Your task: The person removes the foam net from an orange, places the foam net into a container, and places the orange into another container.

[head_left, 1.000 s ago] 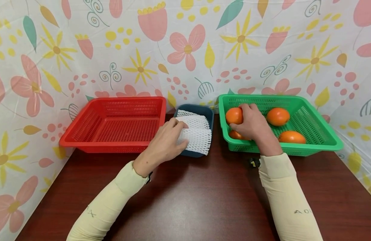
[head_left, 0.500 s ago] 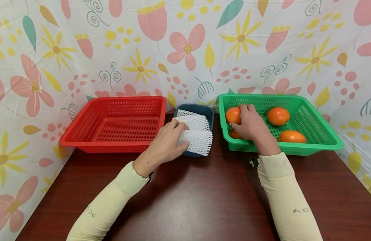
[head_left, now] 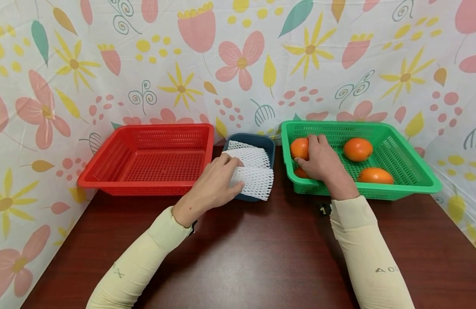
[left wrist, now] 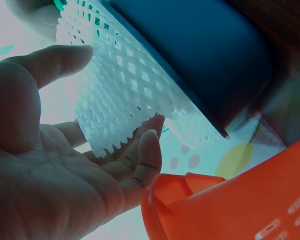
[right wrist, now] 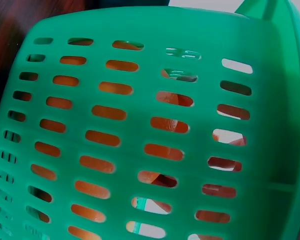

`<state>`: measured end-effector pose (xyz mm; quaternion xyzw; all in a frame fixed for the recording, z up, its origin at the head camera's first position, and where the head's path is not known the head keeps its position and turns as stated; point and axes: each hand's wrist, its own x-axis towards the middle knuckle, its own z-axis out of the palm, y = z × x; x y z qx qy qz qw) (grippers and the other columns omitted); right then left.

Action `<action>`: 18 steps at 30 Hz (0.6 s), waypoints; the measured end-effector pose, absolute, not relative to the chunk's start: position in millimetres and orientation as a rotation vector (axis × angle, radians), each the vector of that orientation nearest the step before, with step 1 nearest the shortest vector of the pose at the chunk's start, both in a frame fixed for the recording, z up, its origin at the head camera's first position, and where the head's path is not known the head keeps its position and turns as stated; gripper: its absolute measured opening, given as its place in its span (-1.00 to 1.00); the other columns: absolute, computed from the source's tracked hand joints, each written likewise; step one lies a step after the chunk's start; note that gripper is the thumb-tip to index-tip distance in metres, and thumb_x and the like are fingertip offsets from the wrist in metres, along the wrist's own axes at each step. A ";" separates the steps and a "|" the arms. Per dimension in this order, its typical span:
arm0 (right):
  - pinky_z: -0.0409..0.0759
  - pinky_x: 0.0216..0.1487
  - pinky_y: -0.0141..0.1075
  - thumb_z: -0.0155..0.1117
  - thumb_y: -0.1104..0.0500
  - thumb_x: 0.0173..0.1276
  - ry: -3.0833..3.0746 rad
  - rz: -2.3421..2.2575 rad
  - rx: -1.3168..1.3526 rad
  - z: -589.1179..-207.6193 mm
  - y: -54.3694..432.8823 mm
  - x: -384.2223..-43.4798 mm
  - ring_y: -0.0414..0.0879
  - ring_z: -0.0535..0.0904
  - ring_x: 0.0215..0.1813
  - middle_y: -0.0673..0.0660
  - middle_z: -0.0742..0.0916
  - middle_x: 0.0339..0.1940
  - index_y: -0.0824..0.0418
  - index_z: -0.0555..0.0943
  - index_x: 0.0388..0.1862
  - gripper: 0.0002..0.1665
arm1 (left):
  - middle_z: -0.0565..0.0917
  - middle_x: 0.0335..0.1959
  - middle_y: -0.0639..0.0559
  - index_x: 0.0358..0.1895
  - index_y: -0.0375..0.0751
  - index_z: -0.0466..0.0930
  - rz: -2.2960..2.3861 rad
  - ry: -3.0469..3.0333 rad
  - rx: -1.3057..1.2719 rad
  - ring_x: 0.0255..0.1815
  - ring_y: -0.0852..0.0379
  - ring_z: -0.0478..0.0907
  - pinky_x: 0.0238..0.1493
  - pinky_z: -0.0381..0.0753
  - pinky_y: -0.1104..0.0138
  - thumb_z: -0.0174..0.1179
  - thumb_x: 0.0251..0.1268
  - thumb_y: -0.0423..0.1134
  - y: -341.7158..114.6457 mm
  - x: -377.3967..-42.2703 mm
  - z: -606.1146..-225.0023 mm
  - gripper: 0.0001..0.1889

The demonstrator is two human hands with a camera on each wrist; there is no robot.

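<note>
My left hand point(head_left: 213, 182) holds a white foam fruit net point(head_left: 255, 180) over the dark blue bin point(head_left: 271, 151). In the left wrist view, the net point(left wrist: 120, 85) lies between the thumb and the fingers, which reach behind it. Over the left part of the green basket point(head_left: 400, 191), my right hand point(head_left: 325, 161) grips an orange point(head_left: 299, 148), thumb on its near side. Another orange point(head_left: 301, 172) sits just below that hand, partly covered. The right wrist view shows mostly the basket's slotted wall point(right wrist: 190, 115), with orange patches behind it; the right hand's grip is hidden there.
Two more oranges, one at the back point(head_left: 358, 149) and one in front point(head_left: 375, 175), lie in the green basket. A red basket point(head_left: 145, 185) stands left of the bin. Patterned cloth point(head_left: 241, 98) hangs close behind; the brown table point(head_left: 245, 253) spreads in front.
The right hand and its orange have shifted very slightly left. The left hand and the front edge of the net have moved a touch to the right.
</note>
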<state>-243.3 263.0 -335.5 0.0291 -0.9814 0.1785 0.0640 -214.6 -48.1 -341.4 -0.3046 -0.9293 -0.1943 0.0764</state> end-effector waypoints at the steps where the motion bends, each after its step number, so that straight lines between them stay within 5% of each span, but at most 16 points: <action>1: 0.51 0.19 0.30 0.30 0.10 0.53 -2.961 0.536 0.087 -335.7 262.8 -243.4 0.41 0.42 0.09 0.57 0.34 0.27 0.58 0.16 0.47 -0.17 | 0.57 0.14 -0.10 0.26 -0.14 0.58 -0.582 -2.788 -0.912 0.14 -0.04 0.53 0.16 0.57 0.04 0.41 0.34 -0.10 -47.9 -214.6 -341.5 -0.52; 18: 0.51 0.21 0.29 0.29 0.09 0.53 -2.960 0.526 0.070 -338.5 262.7 -244.1 0.41 0.43 0.07 0.56 0.36 0.23 0.59 0.18 0.45 -0.18 | 0.57 0.14 -0.10 0.28 -0.14 0.58 -0.568 -2.809 -0.917 0.13 -0.03 0.53 0.17 0.57 0.06 0.41 0.34 -0.09 -46.8 -214.7 -343.2 -0.51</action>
